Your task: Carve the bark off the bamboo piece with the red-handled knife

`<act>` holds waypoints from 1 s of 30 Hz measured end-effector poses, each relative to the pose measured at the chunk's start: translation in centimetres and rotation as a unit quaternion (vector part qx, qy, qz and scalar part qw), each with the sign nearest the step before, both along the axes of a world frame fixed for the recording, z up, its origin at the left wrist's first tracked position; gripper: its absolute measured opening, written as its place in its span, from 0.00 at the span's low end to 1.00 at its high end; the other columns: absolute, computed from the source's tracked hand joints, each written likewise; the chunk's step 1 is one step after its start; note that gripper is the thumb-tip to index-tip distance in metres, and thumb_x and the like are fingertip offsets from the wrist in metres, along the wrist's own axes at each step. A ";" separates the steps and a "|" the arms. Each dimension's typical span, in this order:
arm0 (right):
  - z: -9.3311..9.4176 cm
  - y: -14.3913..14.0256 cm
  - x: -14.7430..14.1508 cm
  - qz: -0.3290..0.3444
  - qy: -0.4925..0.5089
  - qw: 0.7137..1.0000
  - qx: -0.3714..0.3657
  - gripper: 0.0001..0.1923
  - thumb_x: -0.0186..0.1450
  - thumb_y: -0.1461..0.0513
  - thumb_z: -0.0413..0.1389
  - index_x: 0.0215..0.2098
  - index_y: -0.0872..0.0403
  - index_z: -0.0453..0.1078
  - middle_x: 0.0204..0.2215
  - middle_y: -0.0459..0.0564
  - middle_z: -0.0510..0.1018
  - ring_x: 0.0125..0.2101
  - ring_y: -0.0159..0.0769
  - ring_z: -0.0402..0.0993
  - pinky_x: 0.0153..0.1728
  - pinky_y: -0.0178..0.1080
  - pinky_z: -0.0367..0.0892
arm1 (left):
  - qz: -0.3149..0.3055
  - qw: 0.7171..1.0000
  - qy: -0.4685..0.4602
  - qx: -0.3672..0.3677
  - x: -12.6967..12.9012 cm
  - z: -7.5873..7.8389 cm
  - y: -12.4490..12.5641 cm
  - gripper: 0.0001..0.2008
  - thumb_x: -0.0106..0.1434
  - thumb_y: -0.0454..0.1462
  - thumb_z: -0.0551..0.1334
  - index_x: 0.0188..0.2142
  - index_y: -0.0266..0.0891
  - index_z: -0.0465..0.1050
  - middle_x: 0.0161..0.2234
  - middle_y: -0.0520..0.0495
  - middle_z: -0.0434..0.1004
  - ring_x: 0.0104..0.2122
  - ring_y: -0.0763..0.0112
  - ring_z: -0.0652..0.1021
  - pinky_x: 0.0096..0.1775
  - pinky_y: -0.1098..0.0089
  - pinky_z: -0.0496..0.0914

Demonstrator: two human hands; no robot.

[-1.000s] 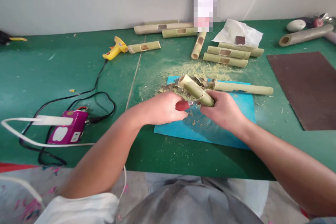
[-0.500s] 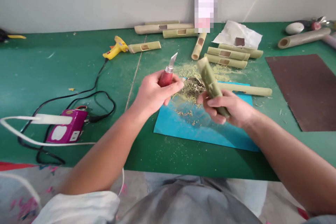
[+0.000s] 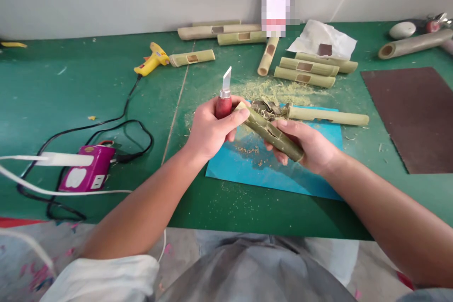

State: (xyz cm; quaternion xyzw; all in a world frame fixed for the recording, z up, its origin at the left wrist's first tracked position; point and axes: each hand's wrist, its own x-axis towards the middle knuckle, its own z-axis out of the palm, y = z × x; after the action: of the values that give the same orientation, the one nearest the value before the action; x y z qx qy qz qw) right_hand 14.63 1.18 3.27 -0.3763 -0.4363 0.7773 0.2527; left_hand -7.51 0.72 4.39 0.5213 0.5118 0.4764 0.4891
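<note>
My left hand (image 3: 209, 128) grips a red-handled carving knife (image 3: 224, 96), blade pointing up and away. Its thumb rests on the near end of a short green bamboo tube (image 3: 269, 131), which my right hand (image 3: 305, 145) holds tilted above a blue cutting mat (image 3: 247, 165). A cut slot shows in the tube's upper side. Bamboo shavings (image 3: 267, 107) lie heaped on the mat just behind the tube. Another bamboo tube (image 3: 327, 115) lies across the mat's far edge.
Several slotted bamboo tubes (image 3: 304, 71) lie at the back of the green table (image 3: 78, 85), with a yellow glue gun (image 3: 150, 59), its black cord and a purple power strip (image 3: 87, 174) at left. A brown sheet (image 3: 419, 115) lies at right, white paper (image 3: 323, 40) behind.
A second ago the knife blade was on the tube, low over the mat. Both hands then lifted and parted; now the tube is tilted flatter and my left thumb touches its end.
</note>
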 end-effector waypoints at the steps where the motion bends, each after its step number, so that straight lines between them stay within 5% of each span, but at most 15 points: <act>1: -0.1 0.0 0.0 -0.022 -0.013 1.000 0.012 0.22 0.61 0.44 0.65 0.34 0.53 0.72 0.27 0.45 0.79 0.20 0.29 0.71 0.23 0.35 0.64 | 0.002 1.000 0.006 0.001 0.0 -0.1 0.0 0.11 0.60 0.44 0.70 0.39 0.41 0.79 0.14 0.58 0.64 0.14 0.79 0.65 0.19 0.74 0.58; 5: -0.5 -0.2 -0.1 -0.064 -0.080 0.993 0.060 0.20 0.55 0.48 0.71 0.34 0.52 0.74 0.24 0.41 0.75 0.23 0.29 0.69 0.24 0.34 0.62 | 0.006 0.999 0.030 0.007 0.3 0.1 -0.3 0.11 0.59 0.43 0.70 0.38 0.40 0.79 0.16 0.58 0.65 0.15 0.79 0.66 0.20 0.74 0.61; 12: -0.8 -0.9 -0.6 -0.130 -0.116 0.975 0.141 0.19 0.60 0.46 0.67 0.36 0.53 0.79 0.25 0.42 0.72 0.26 0.29 0.65 0.28 0.35 0.62 | 0.010 1.000 0.025 0.013 0.5 0.4 -0.4 0.12 0.57 0.42 0.72 0.37 0.39 0.79 0.18 0.58 0.66 0.16 0.80 0.66 0.20 0.73 0.61; 21: -1.0 -1.4 -1.3 -0.147 -0.093 0.977 0.124 0.22 0.59 0.44 0.67 0.31 0.53 0.74 0.22 0.42 0.72 0.23 0.29 0.65 0.25 0.35 0.60 | -0.008 1.000 0.002 0.005 0.2 0.5 0.0 0.17 0.54 0.47 0.75 0.37 0.40 0.78 0.17 0.59 0.66 0.16 0.79 0.67 0.21 0.72 0.61; 30: -0.6 -0.9 -0.8 -0.116 -0.087 0.983 0.109 0.22 0.61 0.43 0.63 0.34 0.53 0.75 0.24 0.43 0.74 0.23 0.30 0.67 0.25 0.36 0.61 | 0.004 0.999 -0.008 0.050 0.1 -0.4 0.1 0.11 0.58 0.43 0.72 0.37 0.40 0.79 0.15 0.59 0.65 0.14 0.80 0.65 0.18 0.74 0.60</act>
State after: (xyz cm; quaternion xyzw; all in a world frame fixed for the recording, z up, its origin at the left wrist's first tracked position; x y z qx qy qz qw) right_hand 13.82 0.27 2.69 -0.4606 -0.4921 0.6549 0.3417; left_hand -7.37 0.85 4.00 0.5393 0.4857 0.5077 0.4642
